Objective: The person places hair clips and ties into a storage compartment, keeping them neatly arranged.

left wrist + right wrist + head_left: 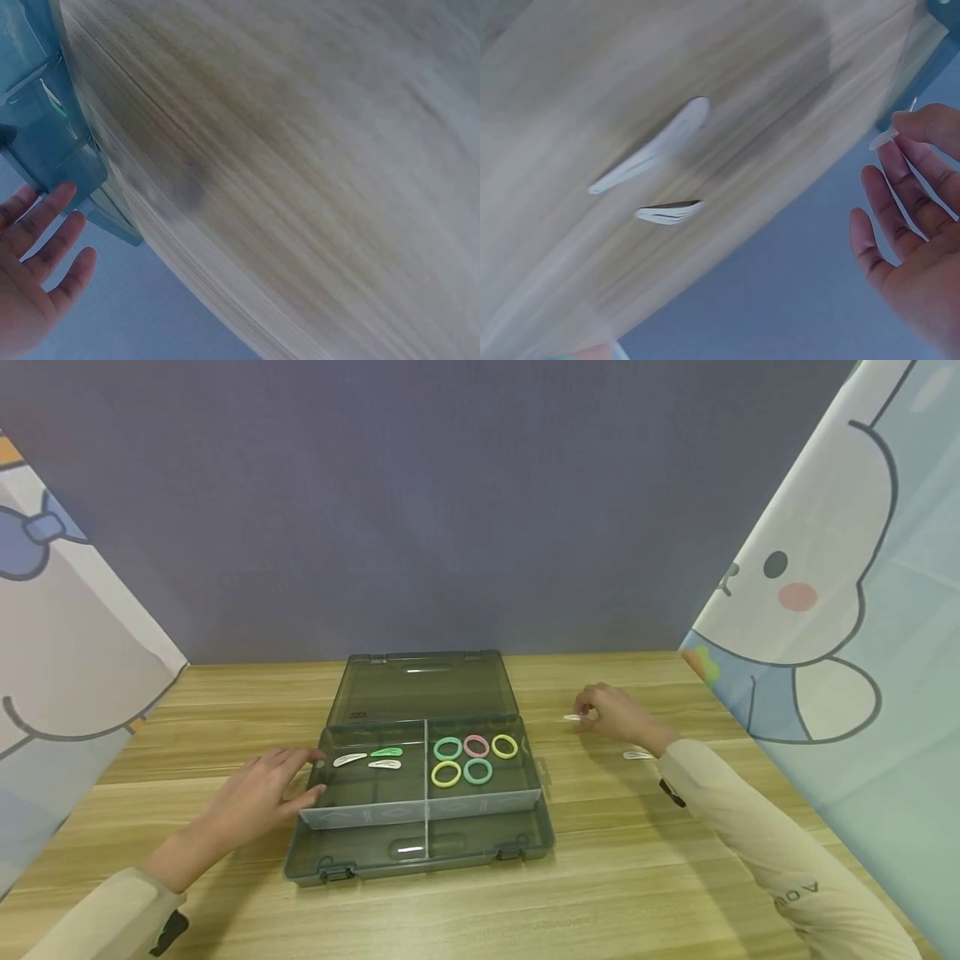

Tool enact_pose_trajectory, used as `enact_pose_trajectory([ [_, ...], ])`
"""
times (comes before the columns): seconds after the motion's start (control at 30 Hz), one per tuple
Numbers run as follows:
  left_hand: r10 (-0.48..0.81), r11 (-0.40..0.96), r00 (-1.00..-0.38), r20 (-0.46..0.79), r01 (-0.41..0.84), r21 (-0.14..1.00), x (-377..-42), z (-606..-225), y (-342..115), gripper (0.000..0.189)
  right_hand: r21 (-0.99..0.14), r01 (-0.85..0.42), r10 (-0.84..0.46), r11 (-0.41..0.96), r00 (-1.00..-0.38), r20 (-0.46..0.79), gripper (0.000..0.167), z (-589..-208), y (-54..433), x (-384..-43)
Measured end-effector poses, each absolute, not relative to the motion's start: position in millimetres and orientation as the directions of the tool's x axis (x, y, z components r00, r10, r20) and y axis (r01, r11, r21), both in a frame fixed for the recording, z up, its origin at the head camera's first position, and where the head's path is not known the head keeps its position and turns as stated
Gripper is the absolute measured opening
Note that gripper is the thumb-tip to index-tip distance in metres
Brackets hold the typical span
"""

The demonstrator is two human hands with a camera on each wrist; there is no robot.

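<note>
My right hand (611, 712) pinches a white snap hair clip (573, 717) between thumb and fingertips, to the right of the box; the right wrist view shows this hair clip (883, 139) at the fingertips. Fingers of my left hand (258, 793) are spread loosely at the left wall of a see-through grey plastic box (417, 865). In its left compartment lie two white hair clips (385, 764) and a green hair clip (386, 752). The right compartment holds several ring-shaped hair ties (446, 774) in yellow, teal and pink.
Two more light hair clips (652, 146) lie on the wooden table (600, 877) near my right wrist. The box's lid (427, 689) lies folded back toward the grey rear wall (435, 510). Cartoon-printed panels (810, 593) flank the table.
</note>
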State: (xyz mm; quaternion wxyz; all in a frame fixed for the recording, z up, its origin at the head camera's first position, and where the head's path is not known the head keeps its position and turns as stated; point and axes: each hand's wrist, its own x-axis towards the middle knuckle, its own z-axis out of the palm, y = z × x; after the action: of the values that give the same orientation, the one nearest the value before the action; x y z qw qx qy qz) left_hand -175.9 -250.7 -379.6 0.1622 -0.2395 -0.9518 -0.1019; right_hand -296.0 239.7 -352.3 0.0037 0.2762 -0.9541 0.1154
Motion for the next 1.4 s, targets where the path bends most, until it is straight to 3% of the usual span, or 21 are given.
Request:
enact_pose_trajectory([
  [0.4,0.424,0.864,-0.832,0.358,0.49,0.115,-175.8,-379.3,-250.7,0.039,-0.142,-0.638,-0.609,0.757,-0.767,0.203,0.012,-337.0,217.5,-291.6],
  [0.63,0.422,0.866,-0.834,0.355,0.487,0.115,-175.7,-379.5,-250.4,0.039,-0.126,-0.638,-0.62,0.76,-0.769,0.157,0.011,-323.4,201.7,-288.4],
  [1.2,0.421,0.867,-0.838,0.348,0.484,0.117,-176.7,-380.0,-249.6,0.039,-0.054,-0.756,-0.727,0.652,-0.644,0.237,0.011,-319.9,167.2,-277.0],
  [1.4,0.421,0.866,-0.838,0.348,0.485,0.119,-176.9,-379.1,-248.7,0.038,-0.036,-0.767,-0.747,0.641,-0.634,0.2,0.008,-322.0,154.0,-276.4],
])
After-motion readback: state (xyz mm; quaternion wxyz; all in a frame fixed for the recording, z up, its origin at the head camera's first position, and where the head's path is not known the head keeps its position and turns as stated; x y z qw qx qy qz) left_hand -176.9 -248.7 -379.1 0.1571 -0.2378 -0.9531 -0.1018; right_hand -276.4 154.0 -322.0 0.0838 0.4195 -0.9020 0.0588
